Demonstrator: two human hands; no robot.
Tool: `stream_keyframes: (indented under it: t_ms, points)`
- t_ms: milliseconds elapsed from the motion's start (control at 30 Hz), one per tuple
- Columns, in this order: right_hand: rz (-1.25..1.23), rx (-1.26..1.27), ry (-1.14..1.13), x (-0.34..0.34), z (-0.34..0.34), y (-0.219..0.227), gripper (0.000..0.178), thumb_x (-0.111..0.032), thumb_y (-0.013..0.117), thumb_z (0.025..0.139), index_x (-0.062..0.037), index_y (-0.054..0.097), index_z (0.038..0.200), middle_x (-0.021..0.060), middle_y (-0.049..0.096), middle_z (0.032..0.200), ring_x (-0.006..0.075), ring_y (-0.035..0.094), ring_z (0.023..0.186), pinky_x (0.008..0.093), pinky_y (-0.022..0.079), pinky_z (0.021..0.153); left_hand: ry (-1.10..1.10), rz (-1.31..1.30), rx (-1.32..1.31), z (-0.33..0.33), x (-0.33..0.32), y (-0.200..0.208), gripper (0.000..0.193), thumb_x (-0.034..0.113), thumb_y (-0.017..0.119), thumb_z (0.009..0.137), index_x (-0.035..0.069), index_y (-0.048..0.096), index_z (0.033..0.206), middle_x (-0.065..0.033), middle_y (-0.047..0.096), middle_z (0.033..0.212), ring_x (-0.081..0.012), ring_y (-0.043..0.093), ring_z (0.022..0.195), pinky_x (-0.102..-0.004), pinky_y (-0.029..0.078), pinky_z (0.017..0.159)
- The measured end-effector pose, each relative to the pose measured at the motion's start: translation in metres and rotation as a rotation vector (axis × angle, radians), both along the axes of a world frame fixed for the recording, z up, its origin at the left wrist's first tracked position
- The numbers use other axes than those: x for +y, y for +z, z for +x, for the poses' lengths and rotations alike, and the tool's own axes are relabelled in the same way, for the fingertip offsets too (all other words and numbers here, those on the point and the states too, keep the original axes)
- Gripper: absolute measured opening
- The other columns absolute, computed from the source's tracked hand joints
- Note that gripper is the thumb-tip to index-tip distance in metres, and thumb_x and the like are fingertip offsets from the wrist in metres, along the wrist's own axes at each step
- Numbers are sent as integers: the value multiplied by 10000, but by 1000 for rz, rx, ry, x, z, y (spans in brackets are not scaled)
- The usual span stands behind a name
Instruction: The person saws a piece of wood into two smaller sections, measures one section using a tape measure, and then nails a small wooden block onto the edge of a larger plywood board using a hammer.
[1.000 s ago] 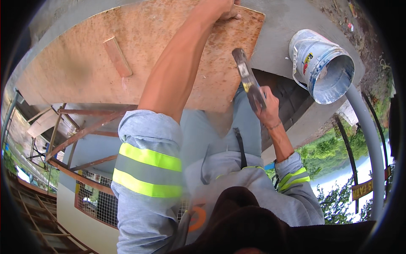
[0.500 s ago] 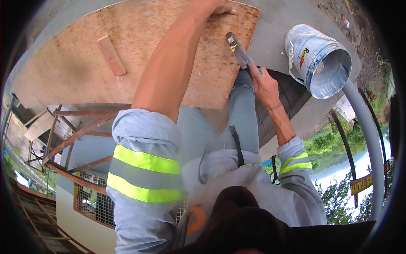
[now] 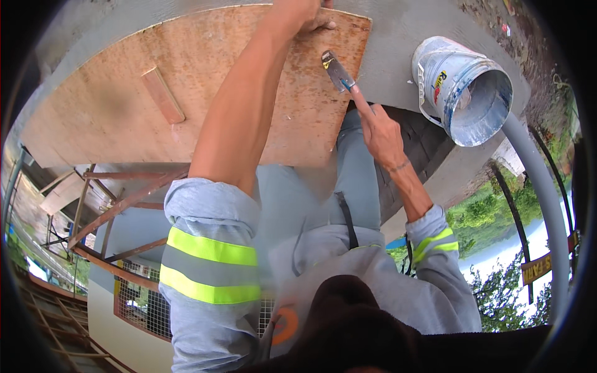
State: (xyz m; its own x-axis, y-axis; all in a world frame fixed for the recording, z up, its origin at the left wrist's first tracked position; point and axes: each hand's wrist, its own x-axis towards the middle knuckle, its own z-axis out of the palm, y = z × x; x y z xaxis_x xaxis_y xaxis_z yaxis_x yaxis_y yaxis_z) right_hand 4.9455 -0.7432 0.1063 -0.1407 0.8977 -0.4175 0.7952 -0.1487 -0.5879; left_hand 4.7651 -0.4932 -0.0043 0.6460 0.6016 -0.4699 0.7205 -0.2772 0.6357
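Note:
A large plywood board lies in front of me, stained and speckled, over a grey cement-like surface. My left hand is at its far edge near the right corner, fingers curled at that edge; part of the hand is cut off by the picture's top. My right hand is closed round the lower end of a small metal trowel, index finger stretched along it. The trowel's narrow blade, with a yellow mark near its tip, overlaps the board's right part in view; contact cannot be made out. A short wooden block sits on the board.
A paint-smeared bucket lies tipped at the right, its mouth toward me, beside a grey pipe. Grey cement surface extends beyond the board. Brown metal framing and a mesh window are at left.
The trowel and my right hand have shifted slightly left, the blade now more tilted. My left hand stays at the board's far edge. The whole view has shifted a little.

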Motion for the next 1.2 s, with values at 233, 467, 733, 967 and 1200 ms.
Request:
stream_keyframes:
  t_ms: [233,467,733,967,1200]
  points:
    - [374,337,224,6,-15,62,418,-177,746,832,-364,691,1202,33,598,804,232,605,622,352,506,521,60,-98,-25,-7,4,-6,614,321,801,776,22,594,1271,-263,665,1183,-424,637,1106,-484,518,936]
    - [-76,14,25,3,12,35,690,12,611,858,-305,490,1460,76,510,763,314,572,606,436,509,519,11,-43,26,-6,4,-5,591,342,819,766,46,609,1233,-258,687,1109,-424,654,1058,-495,523,888]
    - [261,218,237,-15,27,6,639,-31,661,825,-359,586,1368,75,480,729,281,586,609,410,487,503,53,-146,46,4,11,0,569,311,844,744,53,627,1202,-250,693,1109,-400,666,1028,-469,531,883]
    - [-19,101,-95,-21,27,14,653,-47,579,945,-284,409,1529,113,525,797,325,614,671,472,517,601,111,-243,105,-13,5,5,398,368,747,878,154,617,1188,-130,732,949,-330,689,932,-467,517,766]
    - [25,-5,-378,-43,52,-6,684,-94,600,951,-267,344,1561,120,528,809,334,598,676,477,512,624,261,-40,-35,-5,-17,23,385,397,757,858,100,670,1086,-161,740,950,-341,694,877,-438,526,779]
